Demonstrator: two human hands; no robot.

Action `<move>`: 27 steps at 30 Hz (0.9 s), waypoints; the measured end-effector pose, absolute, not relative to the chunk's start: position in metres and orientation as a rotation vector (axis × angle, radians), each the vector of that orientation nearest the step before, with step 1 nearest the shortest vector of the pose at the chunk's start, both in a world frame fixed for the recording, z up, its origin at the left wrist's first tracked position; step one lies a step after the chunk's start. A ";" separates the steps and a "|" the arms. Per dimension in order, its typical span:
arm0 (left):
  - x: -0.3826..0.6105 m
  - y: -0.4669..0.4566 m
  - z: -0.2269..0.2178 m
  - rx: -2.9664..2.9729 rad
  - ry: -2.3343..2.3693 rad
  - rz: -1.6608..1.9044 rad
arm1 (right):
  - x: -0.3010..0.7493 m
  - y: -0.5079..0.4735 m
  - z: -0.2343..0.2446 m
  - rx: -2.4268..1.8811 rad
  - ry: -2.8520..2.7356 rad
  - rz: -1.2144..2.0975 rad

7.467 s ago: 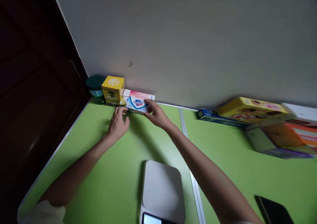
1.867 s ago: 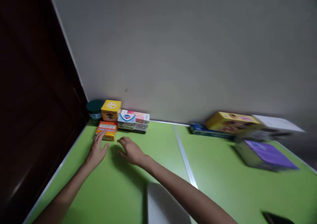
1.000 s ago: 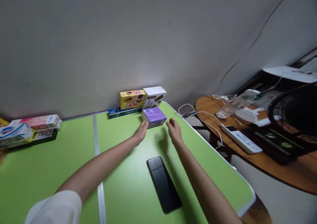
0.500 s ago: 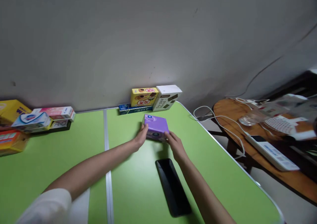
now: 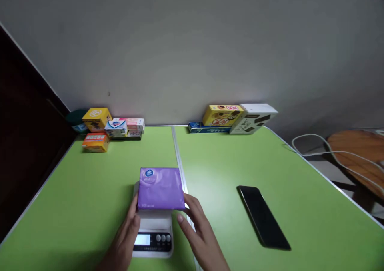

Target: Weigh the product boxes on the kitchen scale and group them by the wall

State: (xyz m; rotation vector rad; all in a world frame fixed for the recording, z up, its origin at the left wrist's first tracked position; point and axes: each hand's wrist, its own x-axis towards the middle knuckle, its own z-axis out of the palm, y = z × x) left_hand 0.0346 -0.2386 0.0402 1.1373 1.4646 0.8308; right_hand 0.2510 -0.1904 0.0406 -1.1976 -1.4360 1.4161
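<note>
A purple pack of tissues (image 5: 161,189) is between my two hands, over a white kitchen scale (image 5: 156,222). The scale's display is lit, and a row of round buttons shows beside it. My left hand (image 5: 127,227) grips the pack's left side, its thumb in front of the near edge. On the right side, the fingers of my right hand (image 5: 196,219) press against the pack, partly hidden by it, with the thumb below the near corner. The pack covers the scale's platform, so I cannot tell whether it touches it.
A black phone (image 5: 264,217) lies on the green table (image 5: 216,163) at right. By the wall stand a yellow box (image 5: 223,116), a blue box (image 5: 208,128) and a white box (image 5: 253,119). Several stacked boxes (image 5: 96,142) sit back left. White cables (image 5: 345,153) hang near a wooden stool (image 5: 357,145).
The tissue pack has moved left and nearer, from in front of the boxes by the wall to over the scale, with both hands on it. My view has turned left.
</note>
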 end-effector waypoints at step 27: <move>0.003 -0.271 0.029 0.848 1.448 1.174 | 0.239 -0.218 0.028 -1.452 -1.110 1.422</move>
